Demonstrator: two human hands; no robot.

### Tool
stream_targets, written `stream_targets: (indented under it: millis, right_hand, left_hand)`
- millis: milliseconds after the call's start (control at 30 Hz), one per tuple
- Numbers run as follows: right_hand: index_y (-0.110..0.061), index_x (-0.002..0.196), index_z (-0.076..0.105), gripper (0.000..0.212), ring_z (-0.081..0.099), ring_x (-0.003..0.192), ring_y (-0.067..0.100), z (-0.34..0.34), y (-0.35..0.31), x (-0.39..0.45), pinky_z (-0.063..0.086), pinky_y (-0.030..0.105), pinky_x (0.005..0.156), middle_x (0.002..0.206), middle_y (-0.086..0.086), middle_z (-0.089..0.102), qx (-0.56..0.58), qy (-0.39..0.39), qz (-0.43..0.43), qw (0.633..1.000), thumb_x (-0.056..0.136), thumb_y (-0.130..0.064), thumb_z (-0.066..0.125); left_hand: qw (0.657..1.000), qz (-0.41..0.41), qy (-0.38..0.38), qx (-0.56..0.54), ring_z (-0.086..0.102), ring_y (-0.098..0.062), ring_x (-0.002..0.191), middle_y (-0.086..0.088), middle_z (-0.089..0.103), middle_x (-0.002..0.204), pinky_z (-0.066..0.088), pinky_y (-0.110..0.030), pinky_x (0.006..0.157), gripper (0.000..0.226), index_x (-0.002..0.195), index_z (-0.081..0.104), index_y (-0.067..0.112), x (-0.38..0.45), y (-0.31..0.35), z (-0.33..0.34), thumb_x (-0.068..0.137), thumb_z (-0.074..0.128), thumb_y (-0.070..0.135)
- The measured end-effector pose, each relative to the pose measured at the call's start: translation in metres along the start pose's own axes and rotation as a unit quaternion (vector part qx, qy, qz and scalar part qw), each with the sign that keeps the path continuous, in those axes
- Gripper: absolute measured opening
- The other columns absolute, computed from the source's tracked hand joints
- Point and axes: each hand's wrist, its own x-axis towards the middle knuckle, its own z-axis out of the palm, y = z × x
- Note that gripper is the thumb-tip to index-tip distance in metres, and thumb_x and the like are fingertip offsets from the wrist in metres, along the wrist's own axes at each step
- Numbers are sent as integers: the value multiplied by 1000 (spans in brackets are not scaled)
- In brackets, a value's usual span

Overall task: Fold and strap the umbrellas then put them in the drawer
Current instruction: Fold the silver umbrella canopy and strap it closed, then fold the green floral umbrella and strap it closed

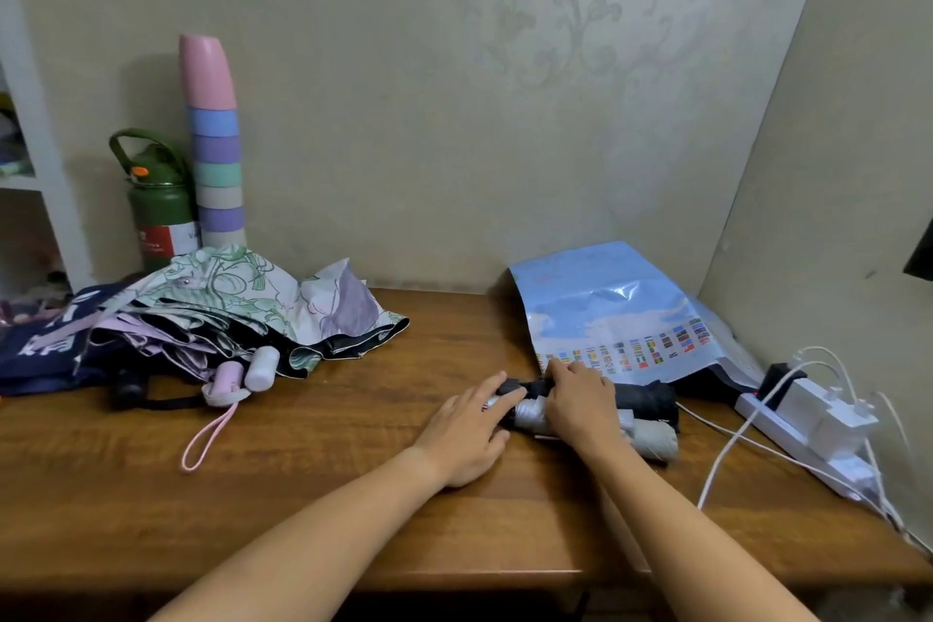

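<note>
Umbrellas (641, 412), folded, lie under right hand (580, 402); left fingers (497, 391) touch them.

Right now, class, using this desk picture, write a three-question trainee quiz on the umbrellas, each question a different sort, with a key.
1. True or false: the folded grey umbrella lies in front of the black umbrella.
2. What does the right hand rest on: A the power strip, B the folded umbrellas, C the green bottle?
3. Fill in: the loose floral umbrella lies on the desk's ____ side.

Key: 1 true; 2 B; 3 left.
</note>
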Motion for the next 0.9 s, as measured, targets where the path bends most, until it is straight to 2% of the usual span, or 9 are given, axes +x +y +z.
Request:
stream_targets:
  millis: [100, 233, 300, 433, 533, 600, 700, 800, 900]
  right_hand:
    - [-15, 112, 59, 19, 60, 104, 32, 1, -29, 5, 43, 40, 87, 114, 8, 63, 12, 31, -18, 999, 94, -17, 53]
    - [-15, 100, 64, 15, 59, 95, 32, 18, -90, 3, 41, 38, 77, 103, 7, 61, 60, 43, -130, 989, 90, -26, 65]
    - [-16, 97, 65, 15, 58, 94, 30, 30, -123, 2, 45, 40, 78, 101, 5, 59, 82, 45, -181, 979, 91, -30, 61]
    - [-15, 113, 58, 24, 51, 111, 31, 49, -178, -1, 45, 43, 87, 118, 7, 53, 91, -41, -245, 964, 94, -26, 47]
    - [-14, 115, 56, 34, 49, 111, 34, 62, -200, 1, 45, 45, 84, 118, 9, 53, 79, -40, -252, 964, 87, -28, 44]
    - [-16, 111, 56, 33, 50, 107, 33, 69, -205, 8, 45, 43, 82, 114, 7, 54, 93, -25, -241, 966, 84, -29, 44]
    - [-19, 106, 54, 30, 49, 107, 28, 76, -206, 20, 42, 38, 84, 112, 2, 52, 113, -15, -225, 968, 84, -32, 39]
    - [-20, 103, 54, 43, 49, 105, 27, 80, -207, 26, 43, 38, 84, 110, 0, 52, 117, -7, -223, 968, 78, -39, 24]
    - [-20, 101, 53, 44, 48, 103, 26, 84, -208, 28, 44, 38, 83, 108, 0, 52, 127, -7, -216, 968, 76, -39, 22]
  left_hand:
    - [999, 8, 22, 31, 9, -16, 158, 1, 14, 171, 9, -37, 125, 55, 162, 21, 40, -9, -14, -10, 109, 34, 41]
    - [993, -52, 63, 83, 8, -18, 158, -2, 24, 168, 6, -39, 126, 49, 157, 36, 31, -25, -50, -29, 109, 31, 41]
    - [984, -115, 97, 92, 14, -20, 157, -3, 30, 166, 10, -40, 126, 51, 155, 38, 25, -34, -72, -40, 106, 37, 38]
    - [932, -258, 191, 166, 28, -32, 153, -16, 39, 160, 28, -46, 123, 69, 151, 44, 9, -52, -118, -61, 86, 62, 24]
    - [904, -354, 120, 208, 4, -39, 157, -22, 11, 169, 11, -48, 128, 79, 161, 15, 9, -65, -154, -81, 96, 54, 30]
    - [885, -404, 68, 221, -2, -43, 156, -24, 2, 168, 12, -52, 126, 84, 162, 3, 10, -69, -171, -96, 99, 55, 29]
    - [866, -437, 25, 243, 24, -43, 145, -27, 21, 157, 36, -49, 113, 90, 161, 5, 10, -64, -180, -112, 93, 65, 13]
    - [872, -428, 30, 235, 34, -37, 134, -25, 29, 149, 41, -41, 106, 87, 158, 11, 7, -56, -183, -117, 90, 65, 7]
    - [884, -423, 74, 186, 34, -34, 131, -23, 31, 147, 43, -37, 103, 87, 159, 14, 10, -52, -185, -113, 91, 68, 10]
